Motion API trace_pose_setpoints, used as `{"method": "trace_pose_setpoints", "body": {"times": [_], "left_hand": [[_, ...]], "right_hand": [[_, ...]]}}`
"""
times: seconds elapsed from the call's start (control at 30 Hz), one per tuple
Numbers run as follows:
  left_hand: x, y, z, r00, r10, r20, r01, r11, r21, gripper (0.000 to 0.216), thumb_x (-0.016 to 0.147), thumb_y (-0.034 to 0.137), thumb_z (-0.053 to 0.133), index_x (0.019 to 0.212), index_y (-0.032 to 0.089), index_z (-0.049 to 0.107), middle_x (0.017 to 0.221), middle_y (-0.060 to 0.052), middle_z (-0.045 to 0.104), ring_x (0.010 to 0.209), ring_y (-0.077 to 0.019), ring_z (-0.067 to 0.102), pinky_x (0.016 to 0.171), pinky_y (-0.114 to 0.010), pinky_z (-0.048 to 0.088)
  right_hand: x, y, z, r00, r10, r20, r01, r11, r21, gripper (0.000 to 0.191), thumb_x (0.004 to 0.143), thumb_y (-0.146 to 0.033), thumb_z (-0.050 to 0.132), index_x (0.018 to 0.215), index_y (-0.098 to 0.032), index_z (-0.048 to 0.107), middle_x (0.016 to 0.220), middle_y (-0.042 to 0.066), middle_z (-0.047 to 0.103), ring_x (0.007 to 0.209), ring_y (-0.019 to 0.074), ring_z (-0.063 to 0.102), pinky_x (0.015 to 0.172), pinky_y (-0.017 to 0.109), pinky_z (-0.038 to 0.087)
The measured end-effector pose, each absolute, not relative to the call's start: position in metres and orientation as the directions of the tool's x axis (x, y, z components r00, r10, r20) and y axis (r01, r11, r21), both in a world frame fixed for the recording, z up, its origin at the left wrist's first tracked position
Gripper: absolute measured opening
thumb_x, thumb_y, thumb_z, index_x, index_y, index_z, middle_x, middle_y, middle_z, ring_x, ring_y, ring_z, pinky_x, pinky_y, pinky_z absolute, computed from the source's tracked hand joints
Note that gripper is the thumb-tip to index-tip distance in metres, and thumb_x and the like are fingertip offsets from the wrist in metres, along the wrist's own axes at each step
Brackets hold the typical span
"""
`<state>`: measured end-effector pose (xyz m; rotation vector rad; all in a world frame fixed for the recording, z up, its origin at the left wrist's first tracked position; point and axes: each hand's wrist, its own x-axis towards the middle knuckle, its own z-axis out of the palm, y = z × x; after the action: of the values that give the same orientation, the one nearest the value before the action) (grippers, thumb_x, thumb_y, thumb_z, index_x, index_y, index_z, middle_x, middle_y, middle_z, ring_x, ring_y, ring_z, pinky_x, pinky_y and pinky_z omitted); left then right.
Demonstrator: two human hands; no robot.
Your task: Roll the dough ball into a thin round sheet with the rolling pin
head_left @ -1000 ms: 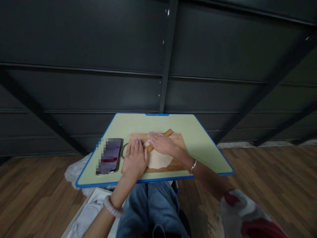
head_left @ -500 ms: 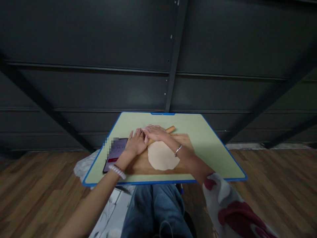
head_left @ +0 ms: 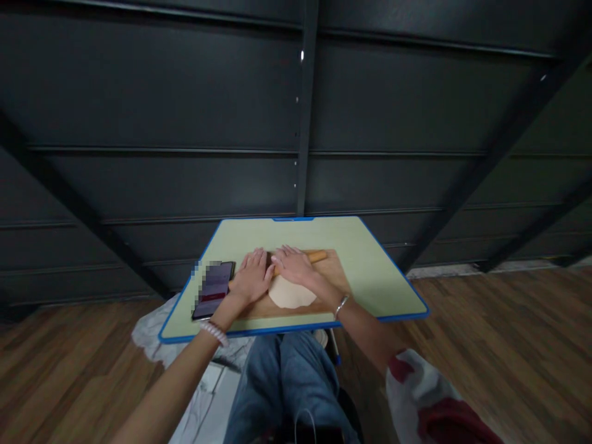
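Note:
A wooden rolling pin (head_left: pixel 318 255) lies across the upper part of a wooden board (head_left: pixel 340 277), its right end sticking out past my right hand. My left hand (head_left: pixel 252 277) rests flat over the pin's left part, fingers stretched out and pointing away from me. Flat on the pin's middle is my right hand (head_left: pixel 292 265), its fingers also extended, close beside the left one. Below the pin is a thin, pale sheet of rolled dough (head_left: pixel 292 294) with an uneven rounded edge. The hands and pin cover the dough's far edge.
The board sits on a small pale green table (head_left: pixel 379 283) with a blue rim. A phone (head_left: pixel 215 293) lies left of my left hand. Behind the table rises a dark panelled wall (head_left: pixel 208 92). My knees (head_left: pixel 296 364) are under the near edge, and white cloth lies lower left.
The rolling pin has turned closer to level and its right end has come nearer to me. My right hand moved with it, and the hands are slightly farther apart. The camera view has shifted.

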<state>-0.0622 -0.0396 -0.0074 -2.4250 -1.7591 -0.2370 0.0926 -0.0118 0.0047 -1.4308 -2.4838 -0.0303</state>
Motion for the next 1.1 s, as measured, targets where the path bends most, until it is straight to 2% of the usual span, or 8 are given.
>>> {"method": "trace_pose_setpoints", "body": {"times": [0.1, 0.2, 0.33, 0.4, 0.5, 0.63, 0.77, 1.1], "left_hand": [[-0.066, -0.049, -0.009, 0.404, 0.896, 0.185, 0.909, -0.416, 0.026, 0.059, 0.096, 0.042, 0.014, 0.138, 0.010, 0.041, 0.144, -0.011, 0.042, 0.136, -0.0208, 0.033, 0.113, -0.038, 0.023], [-0.072, -0.058, -0.014, 0.467, 0.864, 0.187, 0.870, -0.487, 0.074, 0.059, 0.096, 0.045, 0.013, 0.140, 0.015, 0.038, 0.145, -0.008, 0.041, 0.136, -0.0193, 0.033, 0.114, -0.041, 0.022], [-0.070, -0.063, -0.014, 0.467, 0.866, 0.179, 0.865, -0.489, 0.109, 0.057, 0.097, 0.044, 0.010, 0.141, 0.019, 0.035, 0.147, -0.005, 0.038, 0.138, -0.0182, 0.029, 0.114, -0.043, 0.018], [-0.062, -0.060, -0.010, 0.448, 0.877, 0.172, 0.880, -0.467, 0.091, 0.057, 0.097, 0.042, 0.011, 0.139, 0.018, 0.040, 0.145, -0.006, 0.042, 0.136, -0.0193, 0.032, 0.113, -0.043, 0.020], [-0.045, -0.051, -0.005, 0.428, 0.883, 0.194, 0.898, -0.439, 0.016, 0.055, 0.096, 0.040, 0.018, 0.136, 0.013, 0.043, 0.142, -0.011, 0.045, 0.135, -0.0234, 0.035, 0.112, -0.044, 0.021], [-0.027, -0.036, -0.007, 0.447, 0.874, 0.188, 0.894, -0.445, -0.056, 0.053, 0.092, 0.028, 0.024, 0.139, 0.008, 0.038, 0.142, -0.015, 0.043, 0.132, -0.0255, 0.038, 0.111, -0.047, 0.022], [-0.020, -0.024, -0.011, 0.514, 0.838, 0.184, 0.858, -0.508, -0.080, 0.056, 0.089, 0.025, 0.025, 0.141, 0.007, 0.033, 0.146, -0.014, 0.038, 0.137, -0.0228, 0.031, 0.114, -0.047, 0.017], [0.013, -0.003, 0.006, 0.608, 0.781, 0.146, 0.788, -0.615, 0.009, 0.054, 0.089, 0.024, 0.023, 0.138, 0.010, 0.041, 0.146, -0.010, 0.038, 0.139, -0.0195, 0.025, 0.116, -0.047, 0.007]], "right_hand": [[0.103, -0.044, 0.006, -0.429, 0.856, 0.288, 0.872, 0.476, -0.116, 0.046, 0.098, -0.038, 0.030, 0.127, -0.009, 0.050, 0.134, 0.018, 0.051, 0.125, 0.0218, 0.047, 0.103, 0.036, 0.035], [0.116, -0.078, 0.005, -0.422, 0.851, 0.312, 0.880, 0.468, -0.086, 0.044, 0.096, -0.034, 0.035, 0.127, -0.008, 0.051, 0.138, 0.019, 0.048, 0.130, 0.0231, 0.041, 0.107, 0.037, 0.032], [0.132, -0.117, -0.001, -0.370, 0.876, 0.308, 0.909, 0.410, -0.074, 0.039, 0.095, -0.019, 0.034, 0.129, -0.010, 0.050, 0.128, 0.015, 0.058, 0.115, 0.0207, 0.055, 0.097, 0.033, 0.044], [0.136, -0.131, -0.006, -0.348, 0.883, 0.315, 0.923, 0.382, -0.051, 0.041, 0.093, -0.012, 0.034, 0.131, -0.009, 0.048, 0.128, 0.016, 0.058, 0.114, 0.0212, 0.056, 0.094, 0.032, 0.046], [0.135, -0.143, -0.015, -0.331, 0.872, 0.361, 0.931, 0.364, -0.025, 0.047, 0.090, -0.008, 0.035, 0.136, -0.006, 0.043, 0.137, 0.018, 0.048, 0.126, 0.0244, 0.046, 0.098, 0.036, 0.044], [0.130, -0.148, -0.021, -0.295, 0.869, 0.397, 0.939, 0.341, -0.049, 0.047, 0.091, -0.014, 0.038, 0.137, -0.003, 0.041, 0.142, 0.021, 0.042, 0.132, 0.0274, 0.038, 0.103, 0.040, 0.040], [0.134, -0.146, -0.019, -0.280, 0.883, 0.376, 0.934, 0.341, -0.105, 0.049, 0.093, -0.025, 0.041, 0.137, -0.003, 0.040, 0.142, 0.019, 0.041, 0.134, 0.0269, 0.035, 0.105, 0.041, 0.038], [0.159, -0.124, -0.010, -0.249, 0.918, 0.308, 0.921, 0.323, -0.219, 0.051, 0.092, -0.030, 0.046, 0.137, -0.007, 0.043, 0.142, 0.015, 0.044, 0.134, 0.0246, 0.036, 0.112, 0.043, 0.029]]}}
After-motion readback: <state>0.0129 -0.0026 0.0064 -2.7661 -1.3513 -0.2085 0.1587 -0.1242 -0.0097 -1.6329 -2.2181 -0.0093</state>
